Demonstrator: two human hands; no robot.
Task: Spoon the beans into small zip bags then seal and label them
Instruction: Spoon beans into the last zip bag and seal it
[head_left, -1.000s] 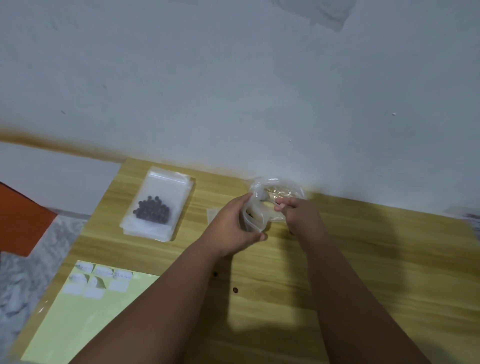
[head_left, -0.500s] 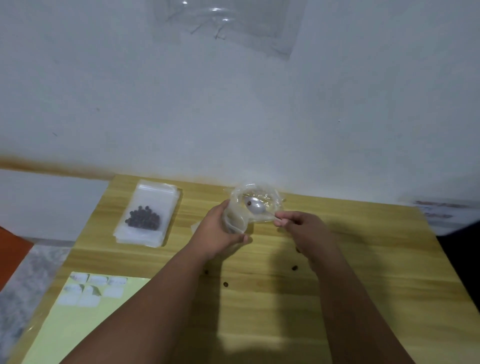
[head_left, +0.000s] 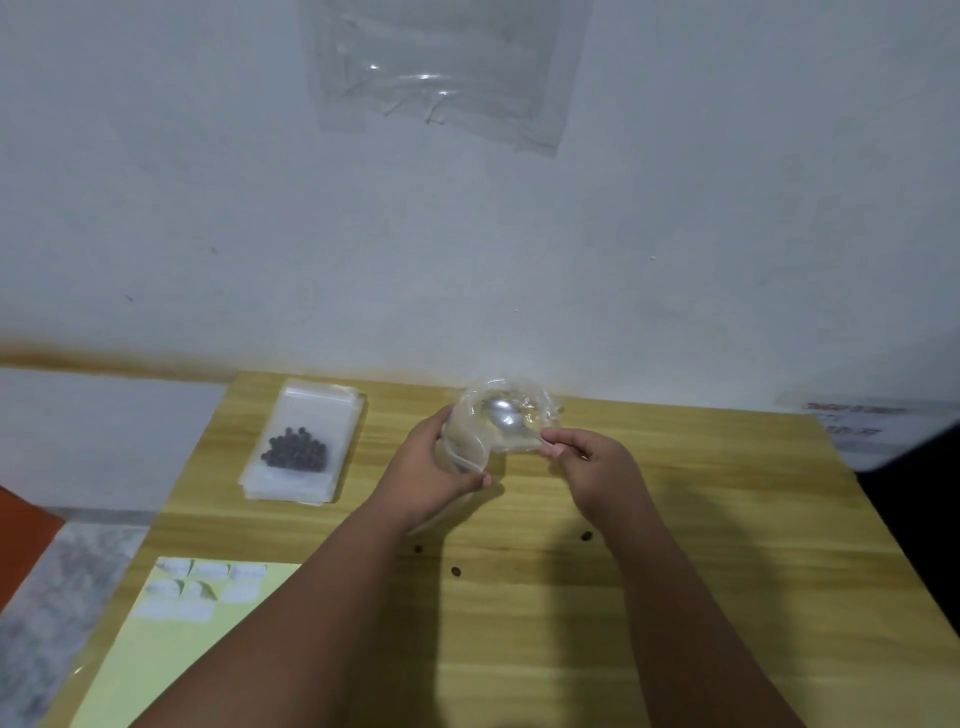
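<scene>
Grips a small clear zip bag (head_left: 465, 448) in the left hand (head_left: 434, 470), fingers and thumb curled round it, just above the far middle of the wooden table (head_left: 701, 597). Pinches the handle of a metal spoon (head_left: 501, 415) with the right hand (head_left: 595, 467), thumb against curled fingers. Holds the spoon's scoop end inside a clear plastic tub (head_left: 540, 410) just behind the bag. Spoon's load too blurred to tell.

At the far left of the table, a stack (head_left: 291, 491) of flat clear bags with 1 filled bag (head_left: 317, 410) on top, dark beans (head_left: 295, 451) bunched in its lower half. On the bare wood near the forearms, 3 loose beans (head_left: 456, 571), well apart from each other.

At the near left, a pale green sheet (head_left: 156, 675) with small white labels (head_left: 208, 571) along its far edge. On the wall beyond, a clear plastic cover (head_left: 441, 78) taped flat.
</scene>
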